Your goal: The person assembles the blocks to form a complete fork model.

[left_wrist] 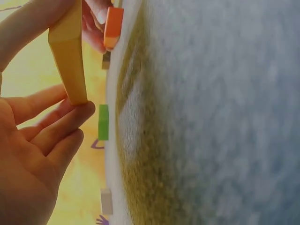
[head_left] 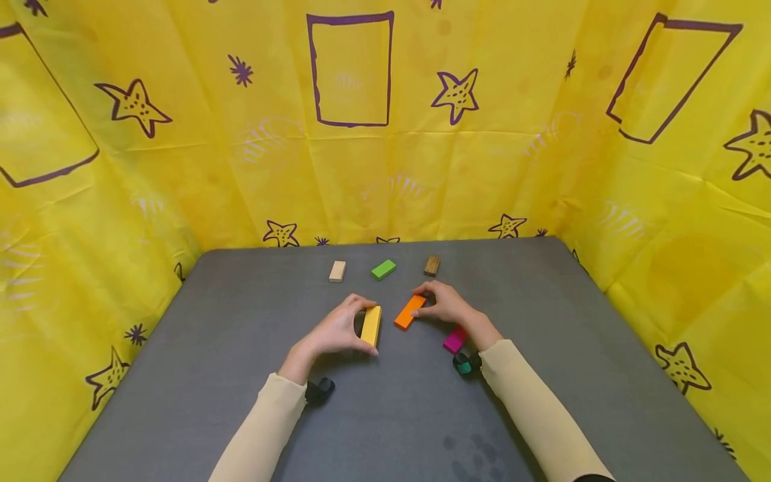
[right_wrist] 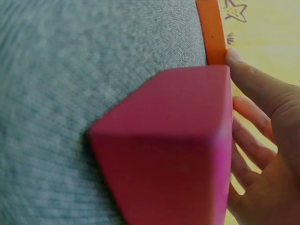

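Note:
My left hand grips a yellow block by its ends, with the thumb at the near end and the fingers at the far end. In the left wrist view this yellow block is held above the table, its shadow falling below. To the right, my right hand holds an orange block between thumb and fingers. The orange block lies slanted, close to the table. A magenta block lies under the right wrist, partly covered by it; the magenta block looms large in the right wrist view.
Toward the back of the grey table lie a beige block, a green block and a dark brown wooden block. A yellow patterned cloth hangs around the back and sides.

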`<state>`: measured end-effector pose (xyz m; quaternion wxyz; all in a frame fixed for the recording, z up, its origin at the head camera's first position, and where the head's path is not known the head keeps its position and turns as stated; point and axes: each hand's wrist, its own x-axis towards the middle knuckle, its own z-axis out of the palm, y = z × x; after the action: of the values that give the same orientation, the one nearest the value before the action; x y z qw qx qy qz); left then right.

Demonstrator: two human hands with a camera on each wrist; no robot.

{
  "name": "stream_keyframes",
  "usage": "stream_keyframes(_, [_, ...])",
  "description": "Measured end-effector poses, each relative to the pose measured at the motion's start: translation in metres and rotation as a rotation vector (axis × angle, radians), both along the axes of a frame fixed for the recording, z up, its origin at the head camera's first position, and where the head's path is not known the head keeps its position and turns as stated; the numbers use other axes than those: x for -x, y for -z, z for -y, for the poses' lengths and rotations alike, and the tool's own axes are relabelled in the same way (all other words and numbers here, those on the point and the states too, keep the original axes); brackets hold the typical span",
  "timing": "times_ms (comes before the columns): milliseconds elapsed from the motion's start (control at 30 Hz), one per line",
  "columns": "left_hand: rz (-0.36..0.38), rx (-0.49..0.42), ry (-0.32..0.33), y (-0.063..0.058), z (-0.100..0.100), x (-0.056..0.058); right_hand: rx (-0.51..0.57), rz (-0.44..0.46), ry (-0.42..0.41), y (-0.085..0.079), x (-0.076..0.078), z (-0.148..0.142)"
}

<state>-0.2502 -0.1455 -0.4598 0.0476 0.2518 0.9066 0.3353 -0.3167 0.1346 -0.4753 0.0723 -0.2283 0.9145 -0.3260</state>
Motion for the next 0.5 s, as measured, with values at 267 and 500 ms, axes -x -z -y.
stream_keyframes(267, [0.027,0.02,-0.016,-0.001,-0.008,-0.004,-0.014,0.009,0.014,0.001,0.0,0.001])
stream_keyframes(500, [0.018,0.026,-0.002,0.0,-0.012,-0.006,-0.01,0.007,0.007,0.002,0.001,0.001])
